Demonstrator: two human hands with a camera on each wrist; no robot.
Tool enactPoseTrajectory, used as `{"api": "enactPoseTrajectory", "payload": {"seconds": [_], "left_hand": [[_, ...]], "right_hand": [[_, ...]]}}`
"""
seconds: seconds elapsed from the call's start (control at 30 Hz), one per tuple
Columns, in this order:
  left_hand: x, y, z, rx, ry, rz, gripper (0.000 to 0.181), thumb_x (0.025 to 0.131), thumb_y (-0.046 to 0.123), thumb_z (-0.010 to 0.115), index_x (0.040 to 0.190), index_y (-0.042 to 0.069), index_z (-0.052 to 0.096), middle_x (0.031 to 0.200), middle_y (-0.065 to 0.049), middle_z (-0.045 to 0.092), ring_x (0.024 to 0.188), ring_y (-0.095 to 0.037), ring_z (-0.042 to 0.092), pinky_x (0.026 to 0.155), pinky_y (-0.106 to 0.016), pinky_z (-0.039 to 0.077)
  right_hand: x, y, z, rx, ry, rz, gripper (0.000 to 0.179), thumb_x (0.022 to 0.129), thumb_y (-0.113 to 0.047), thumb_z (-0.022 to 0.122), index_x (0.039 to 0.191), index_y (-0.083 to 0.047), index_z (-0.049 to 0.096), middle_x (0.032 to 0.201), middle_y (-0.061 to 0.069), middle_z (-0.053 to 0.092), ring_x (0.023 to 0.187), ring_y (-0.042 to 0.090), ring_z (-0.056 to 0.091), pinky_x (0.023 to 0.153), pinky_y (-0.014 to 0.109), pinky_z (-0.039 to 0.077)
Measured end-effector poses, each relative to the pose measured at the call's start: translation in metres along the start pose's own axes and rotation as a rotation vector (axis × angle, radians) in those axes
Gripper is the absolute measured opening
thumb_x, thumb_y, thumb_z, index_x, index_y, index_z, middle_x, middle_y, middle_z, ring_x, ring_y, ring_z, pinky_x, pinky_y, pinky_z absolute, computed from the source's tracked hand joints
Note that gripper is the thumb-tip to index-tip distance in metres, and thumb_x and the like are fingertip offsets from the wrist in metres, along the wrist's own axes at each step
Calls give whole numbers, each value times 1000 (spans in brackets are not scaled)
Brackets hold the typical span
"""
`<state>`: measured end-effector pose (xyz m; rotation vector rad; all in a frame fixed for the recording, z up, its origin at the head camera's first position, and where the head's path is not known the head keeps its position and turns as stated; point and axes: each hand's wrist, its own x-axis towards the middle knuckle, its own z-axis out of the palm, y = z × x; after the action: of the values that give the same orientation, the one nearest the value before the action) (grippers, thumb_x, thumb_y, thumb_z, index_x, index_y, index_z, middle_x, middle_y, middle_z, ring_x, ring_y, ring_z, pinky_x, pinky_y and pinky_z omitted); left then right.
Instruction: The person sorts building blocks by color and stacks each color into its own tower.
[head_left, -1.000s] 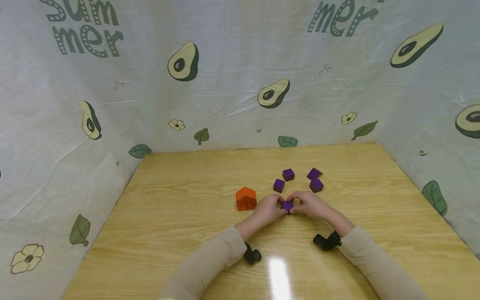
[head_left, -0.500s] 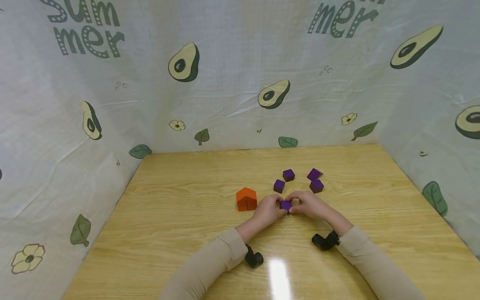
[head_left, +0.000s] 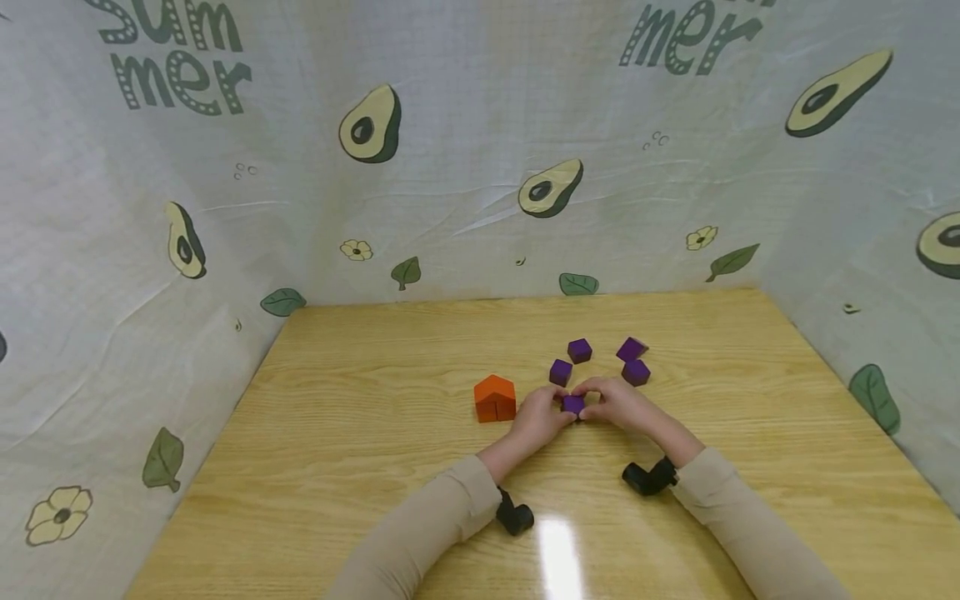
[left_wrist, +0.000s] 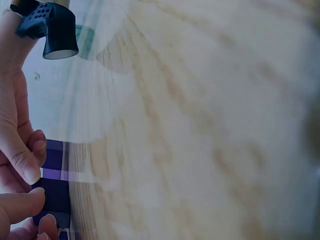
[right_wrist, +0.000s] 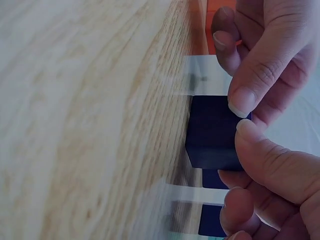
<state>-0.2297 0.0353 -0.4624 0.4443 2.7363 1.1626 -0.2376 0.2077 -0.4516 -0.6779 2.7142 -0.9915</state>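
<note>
A small purple cube (head_left: 573, 406) is on the wooden table, between both hands. My left hand (head_left: 538, 419) pinches its left side between thumb and fingers. From the right, my right hand (head_left: 622, 406) does the same. In the right wrist view, both thumbs meet at an edge of the dark-looking cube (right_wrist: 212, 132), its lower side right at the tabletop. The left wrist view shows the cube (left_wrist: 54, 200) low at the left, partly covered by fingertips. Just beyond the hands sits another purple cube (head_left: 560, 372).
Left of the hands stands an orange house-shaped group of blocks (head_left: 495, 400). Farther back are a purple cube (head_left: 580, 351), a purple wedge-like block (head_left: 632, 349) and another purple block (head_left: 636, 372). A printed cloth (head_left: 450, 208) hangs behind the table (head_left: 360, 467).
Both hands have shifted slightly away from the body with the purple cube between them, bringing it closer to the cube behind. The orange group and other purple blocks stay put.
</note>
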Motion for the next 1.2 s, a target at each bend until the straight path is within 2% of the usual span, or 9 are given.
{"api": "enactPoseTrajectory", "payload": {"seconds": [0.2,0.3,0.4,0.5,0.6,0.83,1.0,1.2], "left_hand": [[1,-1,0,17,-9,-31,29,81,19,70,106,7,63,104,-4,64,93,-15,59,76,-24,47],[1,0,0,22,-13,-38,29,81,19,70,107,7,63,104,-4,64,92,-14,59,75,-24,47],[0,0,0,22,-13,-47,31,81,19,70,108,7,63,106,-5,64,93,-15,60,76,-25,48],[-1,2,0,24,-15,-54,32,81,19,70,109,7,63,108,-5,64,95,-16,60,78,-26,48],[-1,3,0,34,-15,-61,32,81,20,70,109,8,63,108,-5,64,96,-16,60,78,-26,48],[0,3,1,46,-25,-57,30,82,20,70,108,8,62,106,-5,63,94,-15,59,77,-25,48],[0,2,1,60,-16,-41,28,81,20,70,105,8,62,103,-4,64,91,-14,59,76,-24,47],[-1,2,-1,78,-19,-20,23,82,20,70,101,10,62,98,-2,63,85,-12,58,71,-22,46]], "right_hand": [[4,-6,-9,-78,-30,-18,36,83,-14,67,113,5,59,106,19,63,85,22,59,70,31,48],[11,-9,-15,-58,-2,15,38,86,-14,64,116,8,56,107,23,61,81,25,62,67,32,50],[21,-10,-20,-33,65,45,38,87,-12,61,118,10,54,109,26,59,75,23,63,64,32,50],[32,-10,-20,-67,104,61,38,86,-10,62,117,11,54,111,27,59,86,30,62,74,38,50],[42,-10,-17,-139,91,68,37,86,-12,63,114,11,56,111,26,59,101,37,57,85,45,46],[55,-12,-14,-242,30,90,38,85,-18,64,114,8,59,107,21,62,98,33,59,84,43,47],[59,-13,-12,-251,26,67,38,84,-17,65,112,8,59,104,21,63,92,31,60,81,42,48],[63,-13,-8,-236,36,82,34,83,-12,62,110,9,60,101,21,63,87,29,60,77,40,48]]}}
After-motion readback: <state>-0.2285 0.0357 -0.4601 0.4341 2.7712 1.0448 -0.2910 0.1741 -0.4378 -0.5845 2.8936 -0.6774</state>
